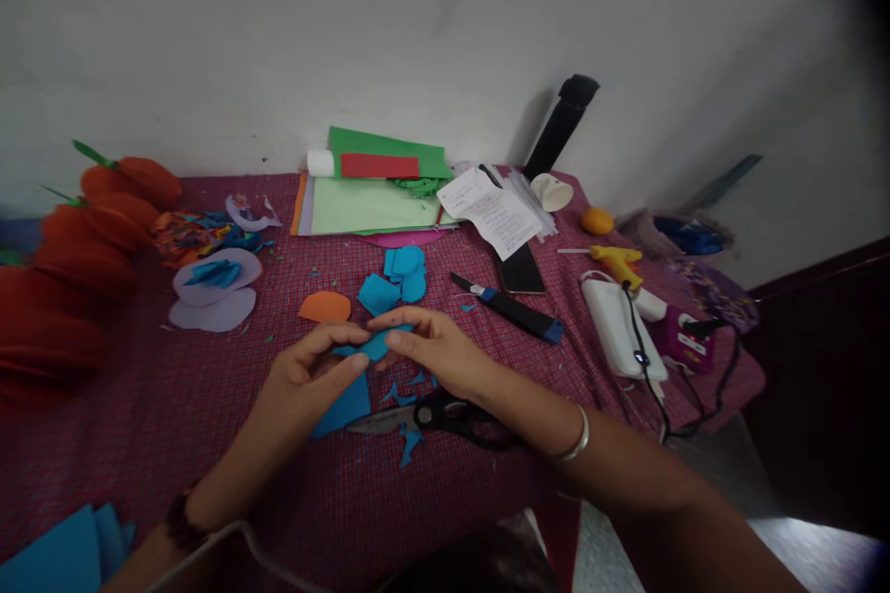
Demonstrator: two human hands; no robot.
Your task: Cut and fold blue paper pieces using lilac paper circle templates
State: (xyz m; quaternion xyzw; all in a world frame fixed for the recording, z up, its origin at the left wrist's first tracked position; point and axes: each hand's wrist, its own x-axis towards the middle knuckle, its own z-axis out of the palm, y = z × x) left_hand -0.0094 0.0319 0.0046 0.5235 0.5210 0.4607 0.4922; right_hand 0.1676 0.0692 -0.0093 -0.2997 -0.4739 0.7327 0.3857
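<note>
Between my two hands is a small blue paper piece [376,346], its far side partly hidden by fingers. My left hand [306,371] pinches its left end with thumb and fingers. From the right, my right hand [441,347] pinches the other end. Under the hands lies a flat blue paper sheet [351,408], partly covered. Black-handled scissors [435,414] rest just right of it, among blue paper scraps [410,447]. Beyond my fingers are cut blue paper pieces [405,267] and an orange paper petal [325,306].
Orange paper pumpkins [104,222] stand at the left, beside paper scraps [187,236] and lilac ovals [215,308]. A utility knife [521,315], phone [521,271] and written paper [493,208] lie right of centre. A yellow glue gun [616,261], white power bank [622,329] and cables are farther right.
</note>
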